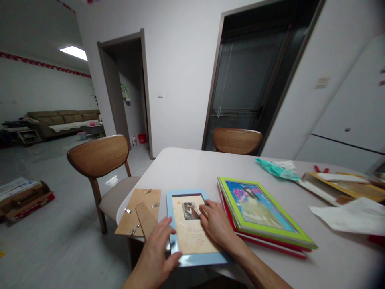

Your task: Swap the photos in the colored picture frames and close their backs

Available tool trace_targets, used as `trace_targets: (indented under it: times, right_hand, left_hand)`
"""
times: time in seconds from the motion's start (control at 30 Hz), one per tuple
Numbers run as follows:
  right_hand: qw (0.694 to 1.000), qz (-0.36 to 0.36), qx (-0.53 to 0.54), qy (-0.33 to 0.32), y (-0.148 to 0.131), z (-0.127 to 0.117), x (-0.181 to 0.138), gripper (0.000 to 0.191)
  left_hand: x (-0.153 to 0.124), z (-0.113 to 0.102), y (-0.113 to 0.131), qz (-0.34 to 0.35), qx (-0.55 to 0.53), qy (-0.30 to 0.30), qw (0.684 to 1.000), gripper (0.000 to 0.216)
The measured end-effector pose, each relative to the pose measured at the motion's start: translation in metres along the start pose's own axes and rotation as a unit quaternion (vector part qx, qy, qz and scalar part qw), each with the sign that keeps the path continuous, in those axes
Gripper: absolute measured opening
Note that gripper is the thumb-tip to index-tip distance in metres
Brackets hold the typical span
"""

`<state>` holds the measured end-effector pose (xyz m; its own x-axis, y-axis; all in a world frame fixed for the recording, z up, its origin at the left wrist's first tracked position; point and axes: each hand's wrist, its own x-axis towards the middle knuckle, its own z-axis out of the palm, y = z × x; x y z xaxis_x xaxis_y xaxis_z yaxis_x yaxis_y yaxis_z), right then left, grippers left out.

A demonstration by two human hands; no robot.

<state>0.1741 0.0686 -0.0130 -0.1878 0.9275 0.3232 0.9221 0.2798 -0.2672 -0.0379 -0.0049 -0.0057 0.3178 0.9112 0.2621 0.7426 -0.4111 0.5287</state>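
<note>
A light blue picture frame [172, 200] lies flat at the near edge of the white table [192, 168], with a cream paper insert [192, 233] in it bearing a small photo [190, 210]. My left hand [159, 245] rests on the frame's left side, fingers stretched out and apart. My right hand [215, 222] lies on the insert's right part, its fingertips pressing beside the small photo. Just left of the frame lies a brown backing board [135, 206] with metal clips and a fold-out stand.
A stack of frames, green one [261, 208] on top, lies right of my hands. Farther right are loose white papers [349, 214], a yellow frame [345, 184] and a teal bag [275, 167]. Two wooden chairs [99, 156] [237, 140] stand at the table.
</note>
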Motion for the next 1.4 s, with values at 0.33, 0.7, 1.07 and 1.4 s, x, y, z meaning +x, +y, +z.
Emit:
trace_targets:
  times: [0.33,0.7,1.07,1.4]
  right_hand:
    - [0.982,-0.140,0.113,-0.056,-0.090,0.006,-0.008,0.029]
    - [0.974,-0.102,0.200,-0.020,-0.120,0.015,0.008,0.044]
    - [0.978,-0.066,0.184,-0.077,-0.003,-0.044,-0.037,0.028]
    - [0.993,-0.069,0.092,-0.020,0.002,-0.013,-0.042,0.028]
  left_hand:
    - [-0.026,-0.025,-0.113,-0.099,0.179,0.137,0.969,0.044]
    - [-0.025,-0.046,-0.075,-0.040,0.106,0.236,0.965,0.019]
    - [0.005,0.010,0.031,0.030,-0.007,0.066,0.997,0.017]
    - [0.008,0.018,0.033,0.013,0.016,-0.032,0.999,0.026]
